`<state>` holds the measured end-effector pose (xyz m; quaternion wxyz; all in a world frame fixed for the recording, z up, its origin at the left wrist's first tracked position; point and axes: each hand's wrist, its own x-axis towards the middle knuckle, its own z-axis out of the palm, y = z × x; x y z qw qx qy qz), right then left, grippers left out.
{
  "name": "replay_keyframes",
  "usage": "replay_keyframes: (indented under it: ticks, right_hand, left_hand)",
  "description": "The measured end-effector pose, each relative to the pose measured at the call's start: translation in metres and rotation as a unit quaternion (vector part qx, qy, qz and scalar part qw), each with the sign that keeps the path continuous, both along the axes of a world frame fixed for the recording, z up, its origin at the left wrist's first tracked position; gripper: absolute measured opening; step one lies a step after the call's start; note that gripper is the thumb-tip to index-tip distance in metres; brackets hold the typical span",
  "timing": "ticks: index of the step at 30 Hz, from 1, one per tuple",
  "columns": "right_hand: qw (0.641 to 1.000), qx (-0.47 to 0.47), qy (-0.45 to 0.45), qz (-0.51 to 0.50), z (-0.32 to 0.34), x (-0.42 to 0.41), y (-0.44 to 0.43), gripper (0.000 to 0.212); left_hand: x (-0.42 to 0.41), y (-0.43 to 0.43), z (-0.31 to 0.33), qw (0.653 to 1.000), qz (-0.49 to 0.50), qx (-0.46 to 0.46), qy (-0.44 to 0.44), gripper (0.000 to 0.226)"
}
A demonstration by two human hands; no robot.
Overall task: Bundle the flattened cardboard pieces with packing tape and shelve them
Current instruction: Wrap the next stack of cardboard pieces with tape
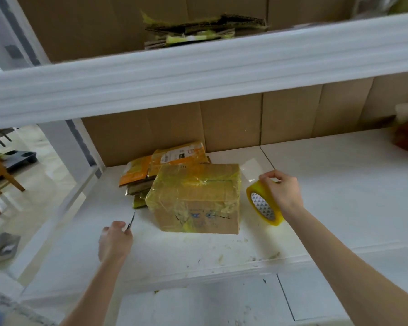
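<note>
Bundle flat at worktop centre, wrapped in yellowish tape; loose stack touching it at 11 o'clock. Right hand at 3 o'clock, fingers curled over roll, roll tilted, just beside bundle; left hand at 8 o'clock, pinching small blade, clear of bundle. Probably light, stiff, slick on taped faces; best held at opposite edges, palms under, blade put down first.

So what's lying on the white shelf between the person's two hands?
In the head view, a brown cardboard bundle wrapped in yellowish tape lies between the left hand and the right hand, touching neither.
</note>
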<state>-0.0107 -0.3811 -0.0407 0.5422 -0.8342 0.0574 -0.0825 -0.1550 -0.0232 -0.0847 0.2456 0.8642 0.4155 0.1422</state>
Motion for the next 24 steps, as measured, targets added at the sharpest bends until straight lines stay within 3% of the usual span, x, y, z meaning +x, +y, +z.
replay_keyframes:
  ticks: [3, 5, 7, 9, 11, 14, 16, 21, 24]
  right_hand:
    - [1.000, -0.004, -0.006, -0.015, 0.003, -0.003, -0.003, 0.011]
    - [1.000, -0.006, -0.009, -0.022, 0.004, -0.005, -0.006, 0.012]
    - [1.000, -0.002, -0.009, -0.022, 0.005, -0.006, -0.010, 0.011]
    - [1.000, 0.000, -0.008, -0.022, 0.005, -0.009, -0.015, 0.011]
    - [1.000, -0.002, -0.010, -0.021, 0.005, -0.012, -0.018, 0.012]
    - [1.000, 0.016, -0.016, -0.018, 0.004, -0.017, -0.023, 0.012]
    - [0.999, 0.022, -0.018, -0.015, 0.004, -0.019, -0.029, 0.011]
    - [0.998, 0.052, -0.024, -0.012, 0.006, -0.017, -0.042, 0.011]
    - [0.997, 0.068, -0.038, -0.021, 0.016, -0.007, -0.041, 0.012]
  left_hand:
    - [0.015, -0.025, 0.039, 0.980, -0.048, 0.071, -0.182, 0.022]
    - [0.027, -0.058, 0.076, 0.933, -0.134, 0.113, -0.315, 0.016]
    - [0.037, -0.102, 0.105, 0.879, -0.258, 0.164, -0.367, 0.015]
    - [0.045, -0.153, 0.117, 0.833, -0.391, 0.220, -0.325, 0.022]
    - [0.055, -0.195, 0.111, 0.804, -0.469, 0.291, -0.221, 0.034]
    - [0.070, -0.217, 0.093, 0.822, -0.453, 0.343, -0.017, 0.040]
    - [0.075, -0.218, 0.086, 0.821, -0.435, 0.365, 0.053, 0.031]
    - [0.074, -0.222, 0.084, 0.797, -0.476, 0.367, 0.066, 0.029]
    - [0.055, -0.215, 0.086, 0.828, -0.494, 0.262, -0.049, 0.037]
